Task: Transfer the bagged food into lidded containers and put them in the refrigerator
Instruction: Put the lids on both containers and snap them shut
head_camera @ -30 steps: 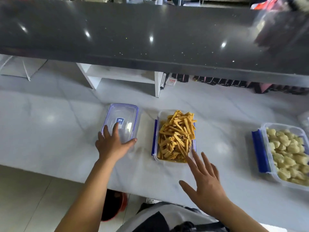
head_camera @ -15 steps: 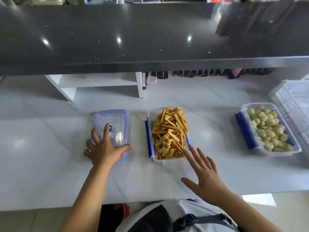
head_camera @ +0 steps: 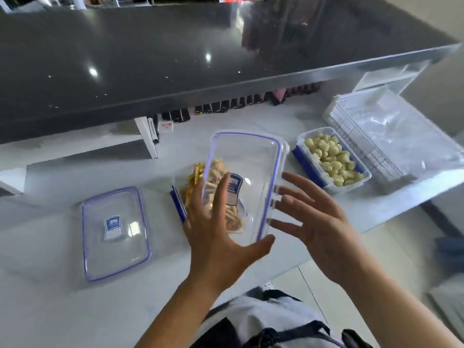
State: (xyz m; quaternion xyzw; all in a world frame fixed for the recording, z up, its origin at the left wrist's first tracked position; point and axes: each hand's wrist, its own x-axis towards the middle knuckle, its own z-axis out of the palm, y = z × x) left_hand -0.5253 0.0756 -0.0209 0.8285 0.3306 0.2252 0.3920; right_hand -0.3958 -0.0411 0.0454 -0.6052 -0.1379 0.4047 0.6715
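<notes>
The left hand (head_camera: pixel 221 234) grips a clear blue-rimmed lid (head_camera: pixel 251 167) by its near edge, thumb curled beneath, holding it tilted over the container of yellow strips (head_camera: pixel 189 189) on the white counter (head_camera: pixel 45 252). The right hand (head_camera: pixel 319 229) is spread open beside the lid's right edge; whether it touches is unclear. A second lid (head_camera: pixel 114 232) lies to the left.

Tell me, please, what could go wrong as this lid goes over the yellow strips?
The clear lid is tilted, gripped only by the left hand at its near edge; it could slip before the open right hand steadies it. The yellow strips look piled high, so the lid may not seat.
</notes>
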